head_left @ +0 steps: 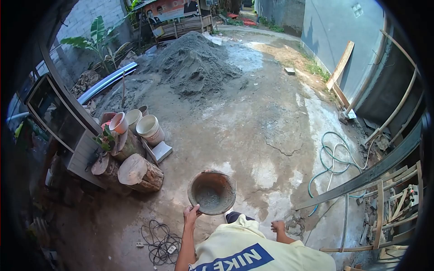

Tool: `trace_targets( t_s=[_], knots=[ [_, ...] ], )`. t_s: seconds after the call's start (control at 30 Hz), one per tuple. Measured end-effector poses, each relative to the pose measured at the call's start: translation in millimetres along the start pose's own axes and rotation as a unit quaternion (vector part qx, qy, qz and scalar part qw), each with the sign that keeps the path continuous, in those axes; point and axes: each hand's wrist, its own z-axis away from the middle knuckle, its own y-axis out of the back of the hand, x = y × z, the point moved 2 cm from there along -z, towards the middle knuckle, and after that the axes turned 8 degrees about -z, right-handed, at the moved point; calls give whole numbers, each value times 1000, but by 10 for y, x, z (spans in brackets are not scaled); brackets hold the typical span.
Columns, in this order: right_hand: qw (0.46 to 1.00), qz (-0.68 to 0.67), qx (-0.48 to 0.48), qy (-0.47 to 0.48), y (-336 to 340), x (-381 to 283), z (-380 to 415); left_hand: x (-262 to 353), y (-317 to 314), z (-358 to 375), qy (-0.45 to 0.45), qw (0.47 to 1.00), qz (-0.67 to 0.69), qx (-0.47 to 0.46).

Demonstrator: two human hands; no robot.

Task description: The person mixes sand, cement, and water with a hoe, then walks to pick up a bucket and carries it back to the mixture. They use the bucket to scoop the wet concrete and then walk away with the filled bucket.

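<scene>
A round dark bucket [195, 185], crusted with dried cement, hangs in front of my body, its mouth facing up toward me. Some grey residue lies on its inner bottom. My left hand [192, 214] grips the near left part of the rim, thumb over the edge. Out to the right, my right hand [278, 226] hangs over the concrete, its fingers loosely bent and slightly apart, with nothing visible in it.
A large sand pile [192, 63] rises ahead. Several pails [149, 127] and cut logs [140, 172] stand at left. A tangled black cable [162, 243] lies near my left side. At right are a coiled green hose [322, 158] and a wooden ladder [379, 214].
</scene>
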Motion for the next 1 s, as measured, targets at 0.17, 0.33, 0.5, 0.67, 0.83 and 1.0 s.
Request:
trace_targets(
  t_s=[0.17,0.33,0.5,0.67,0.83,1.0],
  knots=[
    [974,-152,-57,161,-1203,-2024,-75,628,-333,-483,-38,995,-84,-40],
    [950,-196,-58,237,-1720,-3351,418,1279,-510,-824,-79,972,-206,-79],
    [918,-126,-3,376,-1810,-3316,37,1719,-623,-1383,-114,947,-242,-181],
    [908,-335,38,249,-1718,-3067,555,1968,-783,-2025,-108,891,-290,-333],
    [880,-378,168,232,-1657,-2557,977,2306,-1189,-2052,-109,839,-331,-417],
    [793,-525,277,135,-1566,-2204,1710,1766,-1804,-2049,-131,744,-390,-527]
  ],
)
